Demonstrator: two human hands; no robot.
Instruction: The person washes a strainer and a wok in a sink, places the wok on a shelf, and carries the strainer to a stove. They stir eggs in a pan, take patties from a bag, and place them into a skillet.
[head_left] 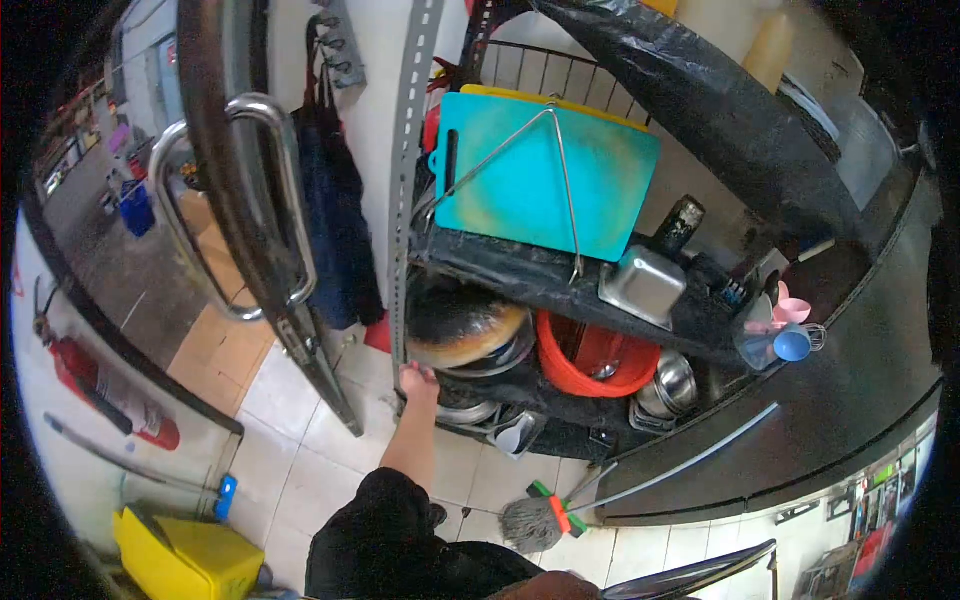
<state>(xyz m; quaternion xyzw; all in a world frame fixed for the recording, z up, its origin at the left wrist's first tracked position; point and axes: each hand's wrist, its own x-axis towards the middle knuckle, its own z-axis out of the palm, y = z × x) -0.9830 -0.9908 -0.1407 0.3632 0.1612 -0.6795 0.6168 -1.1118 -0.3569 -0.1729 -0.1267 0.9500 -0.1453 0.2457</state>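
Observation:
My left hand (pixel 419 379) reaches from a black sleeve to the lower part of a rack. Its fingers are curled right at the perforated metal post (pixel 398 300), and I cannot tell what they hold. Just above the hand is a large round pan (pixel 465 325), blackened with a brownish rim, stacked over other metal pans. More metal cookware (pixel 468 412) sits on the level below it. To the right is a red plastic basin (pixel 598 375). Bare skin shows at the bottom edge, but my right hand is out of view.
A turquoise cutting board (pixel 545 170) stands on the upper shelf beside a metal container (pixel 645 287). A mop (pixel 535 522) lies on the tiled floor. A door with a steel handle (pixel 165 215), a yellow bin (pixel 185 555) and a fire extinguisher (pixel 110 395) are at left.

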